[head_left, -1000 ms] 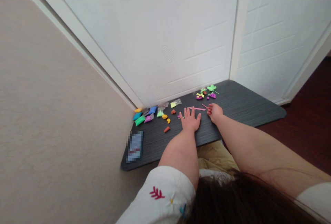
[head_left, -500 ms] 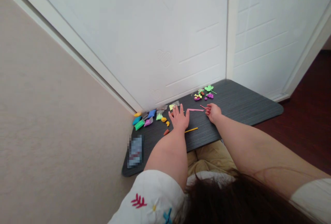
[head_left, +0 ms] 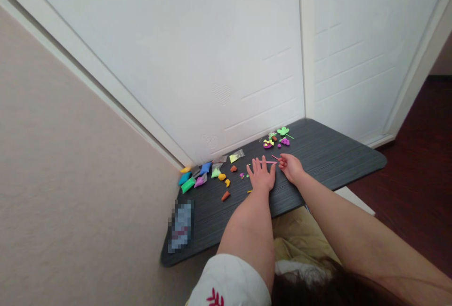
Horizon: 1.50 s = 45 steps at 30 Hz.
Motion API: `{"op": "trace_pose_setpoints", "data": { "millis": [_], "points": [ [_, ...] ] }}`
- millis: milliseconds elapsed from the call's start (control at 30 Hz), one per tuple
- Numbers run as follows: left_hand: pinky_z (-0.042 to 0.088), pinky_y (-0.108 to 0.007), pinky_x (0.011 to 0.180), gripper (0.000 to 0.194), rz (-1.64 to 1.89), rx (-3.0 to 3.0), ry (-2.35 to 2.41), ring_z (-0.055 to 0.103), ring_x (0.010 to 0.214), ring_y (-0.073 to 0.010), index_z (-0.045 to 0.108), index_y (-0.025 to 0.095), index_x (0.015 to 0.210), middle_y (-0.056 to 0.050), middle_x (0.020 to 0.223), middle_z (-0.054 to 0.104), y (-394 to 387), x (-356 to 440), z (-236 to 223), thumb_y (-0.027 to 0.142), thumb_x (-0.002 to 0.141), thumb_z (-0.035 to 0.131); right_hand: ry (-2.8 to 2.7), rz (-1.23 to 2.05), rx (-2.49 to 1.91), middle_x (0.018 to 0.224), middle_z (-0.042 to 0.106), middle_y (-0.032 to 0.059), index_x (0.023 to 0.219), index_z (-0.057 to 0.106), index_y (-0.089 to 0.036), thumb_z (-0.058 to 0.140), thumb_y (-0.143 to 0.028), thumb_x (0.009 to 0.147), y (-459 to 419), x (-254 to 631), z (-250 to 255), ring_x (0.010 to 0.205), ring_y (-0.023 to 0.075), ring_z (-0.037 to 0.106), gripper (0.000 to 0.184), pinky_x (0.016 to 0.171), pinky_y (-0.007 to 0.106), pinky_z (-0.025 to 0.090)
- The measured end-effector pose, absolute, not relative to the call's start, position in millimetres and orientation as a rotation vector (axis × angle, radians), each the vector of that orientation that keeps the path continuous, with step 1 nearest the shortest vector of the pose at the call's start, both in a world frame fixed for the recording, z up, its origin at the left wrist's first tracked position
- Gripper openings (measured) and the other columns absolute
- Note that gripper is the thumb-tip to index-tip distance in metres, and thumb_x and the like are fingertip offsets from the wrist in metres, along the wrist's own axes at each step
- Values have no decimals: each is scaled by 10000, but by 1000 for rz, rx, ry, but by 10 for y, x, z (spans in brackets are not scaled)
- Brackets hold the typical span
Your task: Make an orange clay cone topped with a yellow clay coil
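My left hand [head_left: 262, 177] has its fingers spread and palm down over the dark table. A pink flat clay tool [head_left: 269, 162] lies by its fingertips, partly covered by them. Most of a thin yellow stick [head_left: 250, 191] is hidden beneath this hand. My right hand [head_left: 291, 168] is closed with its fingertips around a thin pink stick [head_left: 275, 157], which points to the left. To the left of my left hand are a small purple-and-green clay piece [head_left: 242, 175], a brown clay lump [head_left: 233, 168] and a brown clay cone [head_left: 226, 196].
Bags of coloured clay [head_left: 189, 184] line the left back of the table [head_left: 328, 155]. Yellow clay pieces [head_left: 222, 177] lie beside them. Finished-looking purple clay balls [head_left: 285, 141] and a green clover shape [head_left: 283, 131] sit at the back. A pixelated flat object [head_left: 181, 227] is front left.
My left hand has shifted right across the table, uncovering the brown lump and the small purple-and-green piece and covering most of the yellow stick. My right hand still holds the pink stick.
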<state>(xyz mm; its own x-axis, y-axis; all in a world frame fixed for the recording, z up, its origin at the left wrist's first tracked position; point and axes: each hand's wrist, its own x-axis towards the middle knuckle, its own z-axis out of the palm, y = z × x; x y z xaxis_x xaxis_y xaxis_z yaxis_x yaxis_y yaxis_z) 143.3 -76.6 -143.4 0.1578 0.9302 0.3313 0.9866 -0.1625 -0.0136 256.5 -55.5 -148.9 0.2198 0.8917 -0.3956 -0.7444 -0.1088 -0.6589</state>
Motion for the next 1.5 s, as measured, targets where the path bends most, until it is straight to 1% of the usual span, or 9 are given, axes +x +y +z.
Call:
{"op": "trace_pose_setpoints", "data": {
  "millis": [267,333,400,633,800,1033,1167,1300,1500],
  "points": [
    [475,-471,897,385,-445,-2214,-1793,551,1085,-238,510,169,1217,-108,1255,527,-635,1465,-1331,348,876,532,-364,1431,-810,1181,572,82,1174,535,-169,546,-341,881,-649,2577,-1472,995,201,593,340,825,417,515],
    [376,-545,1000,475,-443,-2235,-1797,467,1219,-282,454,187,1297,-124,1364,456,-738,1435,-1404,413,882,501,-411,1433,-794,1178,573,81,1174,535,-167,547,-340,880,-663,2581,-1487,993,200,594,341,823,416,516],
    [254,-558,1086,559,-427,-2267,-1809,333,1344,-285,384,218,1376,-133,1447,394,-846,1399,-1499,519,906,354,-446,1430,-790,1175,575,81,1173,535,-166,548,-339,880,-674,2589,-1520,991,200,595,340,821,416,516],
    [92,-562,1130,634,-420,-2341,-1872,181,1421,-255,250,254,1449,-96,1516,290,-760,1365,-1553,573,907,178,-487,1376,-827,1170,576,80,1170,536,-165,547,-339,880,-692,2604,-1641,984,197,596,338,817,412,517],
    [76,-532,1143,646,-469,-2423,-1843,154,1429,-226,250,261,1447,-74,1526,273,-590,1327,-1430,591,900,154,-526,1377,-850,1161,580,79,1164,539,-163,548,-336,880,-686,2587,-1655,975,194,598,332,810,407,520],
    [126,-535,1140,600,-500,-2559,-1819,176,1425,-210,263,288,1439,-69,1510,311,-1026,1196,-1489,555,916,138,-523,1390,-857,1108,597,68,1128,553,-156,551,-322,880,-710,2610,-1697,917,173,609,299,765,373,532],
    [110,-539,1143,609,-515,-2593,-1831,166,1427,-215,280,276,1434,-87,1518,286,-863,1181,-1509,559,914,134,-487,1384,-853,967,616,35,1043,575,-142,551,-299,883,-690,2623,-1717,762,119,606,226,641,285,530],
    [90,-542,1143,621,-536,-2617,-1848,160,1429,-221,294,252,1430,-104,1509,304,-524,1187,-1466,558,914,132,-455,1384,-860,746,570,-29,914,586,-127,560,-233,876,-677,2591,-1668,547,49,504,115,483,183,449],
    [118,-541,1143,615,-537,-2697,-1829,141,1433,-215,276,271,1435,-94,1519,281,-752,1114,-1462,563,914,131,-394,1396,-909,661,543,-23,811,629,-137,650,-185,767,-667,2542,-1573,527,37,438,68,480,148,421]
  ]
}}
